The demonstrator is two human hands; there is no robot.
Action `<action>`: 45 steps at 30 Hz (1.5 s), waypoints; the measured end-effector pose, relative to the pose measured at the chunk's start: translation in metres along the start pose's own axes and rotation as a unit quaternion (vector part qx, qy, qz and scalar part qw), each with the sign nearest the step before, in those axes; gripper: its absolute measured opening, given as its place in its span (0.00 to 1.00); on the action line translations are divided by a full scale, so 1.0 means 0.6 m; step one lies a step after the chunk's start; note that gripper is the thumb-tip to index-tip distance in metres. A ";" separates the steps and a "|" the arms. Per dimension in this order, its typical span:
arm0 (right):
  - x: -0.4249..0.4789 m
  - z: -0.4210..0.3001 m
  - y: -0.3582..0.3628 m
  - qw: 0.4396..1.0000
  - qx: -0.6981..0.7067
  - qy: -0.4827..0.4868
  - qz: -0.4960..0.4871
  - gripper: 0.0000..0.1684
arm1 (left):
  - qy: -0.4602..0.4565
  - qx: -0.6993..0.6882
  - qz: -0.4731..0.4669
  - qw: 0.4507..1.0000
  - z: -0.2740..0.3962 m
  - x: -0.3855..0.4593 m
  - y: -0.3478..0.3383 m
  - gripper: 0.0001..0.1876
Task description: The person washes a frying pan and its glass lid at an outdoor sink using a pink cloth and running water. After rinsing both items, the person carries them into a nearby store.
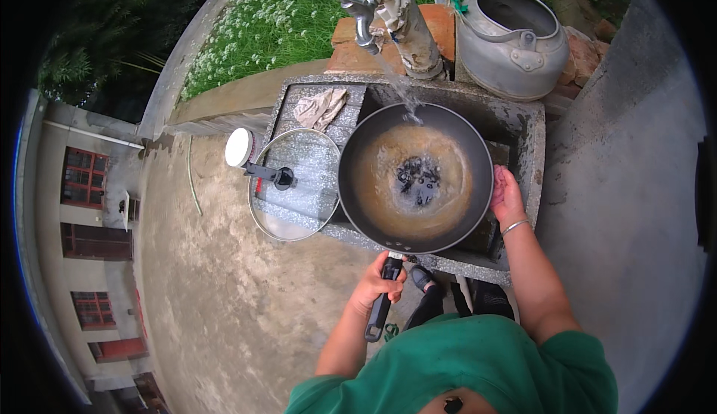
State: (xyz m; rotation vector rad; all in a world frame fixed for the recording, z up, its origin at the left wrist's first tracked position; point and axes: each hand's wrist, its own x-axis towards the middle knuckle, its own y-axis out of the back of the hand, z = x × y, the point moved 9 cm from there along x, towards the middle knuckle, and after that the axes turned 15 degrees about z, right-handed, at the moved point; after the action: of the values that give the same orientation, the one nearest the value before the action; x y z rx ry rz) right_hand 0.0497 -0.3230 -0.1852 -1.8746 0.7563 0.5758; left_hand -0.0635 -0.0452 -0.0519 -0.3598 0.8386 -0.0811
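My left hand (381, 282) is closed round the black handle of a dark frying pan (358, 190), held over the basin of a stone outdoor sink (535, 190). My right hand (507, 195), with a bangle at the wrist, is at the pan's right side and holds a pink cloth (498, 185), partly hidden by the rim and fingers. A metal tap (365, 22) runs water into the pan's far side. Brownish water and foam cover the pan's bottom, with bubbles over a dark middle.
A glass lid (313, 212) with a black knob lies on the sink's left ledge, near a white-capped jar (239, 147) and a crumpled rag (320, 109). A large aluminium kettle (512, 50) stands on bricks behind the sink at the right. A concrete wall borders the right side.
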 end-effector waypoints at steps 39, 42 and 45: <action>0.059 0.201 -0.179 0.972 -0.048 -0.174 -0.149 0.10 | -0.335 0.516 0.388 0.686 0.289 -0.091 0.100 0.26; 0.041 0.198 -0.195 0.968 -0.040 -0.189 -0.161 0.10 | -0.343 0.501 0.405 0.684 0.322 -0.090 0.100 0.26; 0.032 0.181 -0.205 0.960 -0.027 -0.162 -0.226 0.13 | -0.332 0.345 0.366 0.798 0.356 -0.059 0.099 0.22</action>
State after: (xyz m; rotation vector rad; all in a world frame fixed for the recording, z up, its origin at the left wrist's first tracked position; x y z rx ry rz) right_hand 0.1453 -0.1895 -0.1646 -1.8581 0.0896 0.5890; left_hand 0.0665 0.0779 0.0834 0.6282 0.1547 0.4416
